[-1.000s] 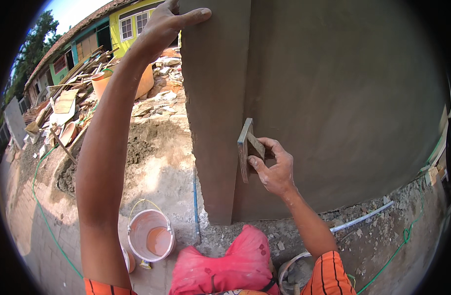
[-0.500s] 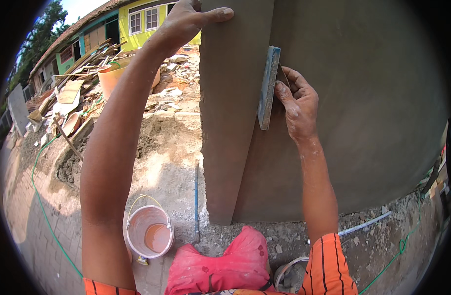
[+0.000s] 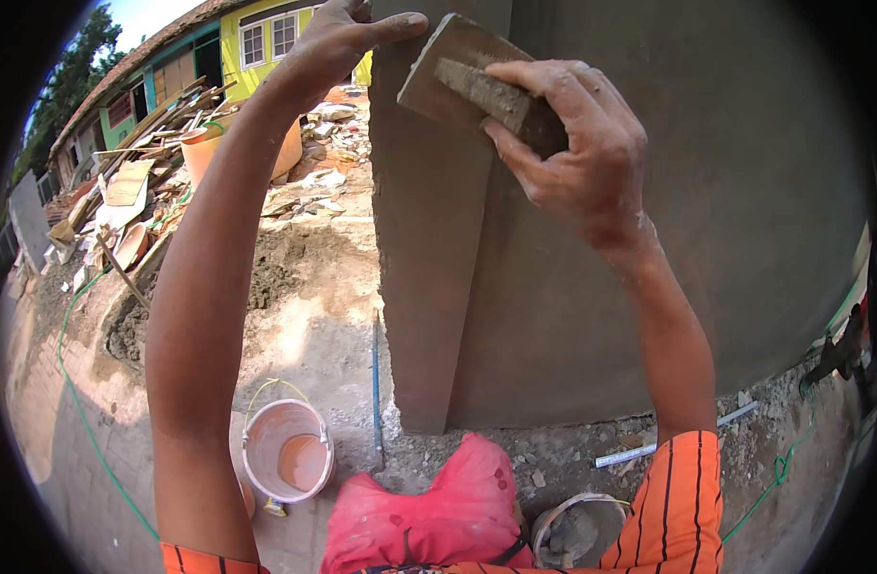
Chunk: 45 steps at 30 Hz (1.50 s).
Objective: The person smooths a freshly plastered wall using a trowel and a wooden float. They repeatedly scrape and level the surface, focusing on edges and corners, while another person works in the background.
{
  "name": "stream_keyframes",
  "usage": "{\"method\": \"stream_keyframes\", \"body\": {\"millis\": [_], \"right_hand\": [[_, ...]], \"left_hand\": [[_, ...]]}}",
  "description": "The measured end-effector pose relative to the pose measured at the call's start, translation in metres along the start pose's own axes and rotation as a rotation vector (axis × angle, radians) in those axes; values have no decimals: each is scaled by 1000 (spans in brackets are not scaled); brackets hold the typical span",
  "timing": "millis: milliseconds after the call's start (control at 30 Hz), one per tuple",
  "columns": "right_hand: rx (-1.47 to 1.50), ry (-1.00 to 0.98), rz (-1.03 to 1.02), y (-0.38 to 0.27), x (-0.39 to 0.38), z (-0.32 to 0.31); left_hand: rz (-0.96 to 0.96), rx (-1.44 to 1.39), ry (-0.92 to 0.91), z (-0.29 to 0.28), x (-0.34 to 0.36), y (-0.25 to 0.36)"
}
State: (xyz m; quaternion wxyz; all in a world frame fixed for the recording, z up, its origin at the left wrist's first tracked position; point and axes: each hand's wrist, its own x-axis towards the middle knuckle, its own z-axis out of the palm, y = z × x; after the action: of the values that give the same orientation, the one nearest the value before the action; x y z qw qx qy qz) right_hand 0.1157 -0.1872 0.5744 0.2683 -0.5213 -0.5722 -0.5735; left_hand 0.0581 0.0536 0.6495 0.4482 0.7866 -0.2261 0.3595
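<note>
My right hand (image 3: 591,153) is closed round the block handle of a plastering float (image 3: 467,72), whose flat plate is tilted at the top of a grey plastered pillar (image 3: 424,258). Whether the plate touches the plaster, I cannot tell. High up at the pillar's left edge is my left hand (image 3: 338,43), its thumb stretched out across the pillar's face and its other fingers partly hidden. To the pillar's right, set back by a straight step, spreads a wide smooth plastered wall (image 3: 601,316).
A white bucket (image 3: 287,450) with reddish liquid stands low left. Another bucket (image 3: 580,531) holds grey mortar. A blue pipe (image 3: 376,383) and a white pipe (image 3: 678,448) lie along the wall's base. Rubble, planks (image 3: 123,182) and an orange tub (image 3: 204,153) are further left. A green hose (image 3: 75,383) crosses the paving.
My right hand has moved up and left with the float, turning it from edge-on to show its back and handle. The left hand remains at the pillar's edge. The view has shifted slightly.
</note>
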Motion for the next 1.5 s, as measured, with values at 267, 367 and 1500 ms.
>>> {"method": "stream_keyframes", "body": {"millis": [267,367,1500], "right_hand": [[-82,-525,-318,-38,-153,38],[-139,-310,-269,-15,-102,46],[1093,156,1089,-31,-166,34]], "left_hand": [[5,-1,20,6,-2,5],[-18,36,29,1,-5,10],[100,255,41,-5,0,-31]]}}
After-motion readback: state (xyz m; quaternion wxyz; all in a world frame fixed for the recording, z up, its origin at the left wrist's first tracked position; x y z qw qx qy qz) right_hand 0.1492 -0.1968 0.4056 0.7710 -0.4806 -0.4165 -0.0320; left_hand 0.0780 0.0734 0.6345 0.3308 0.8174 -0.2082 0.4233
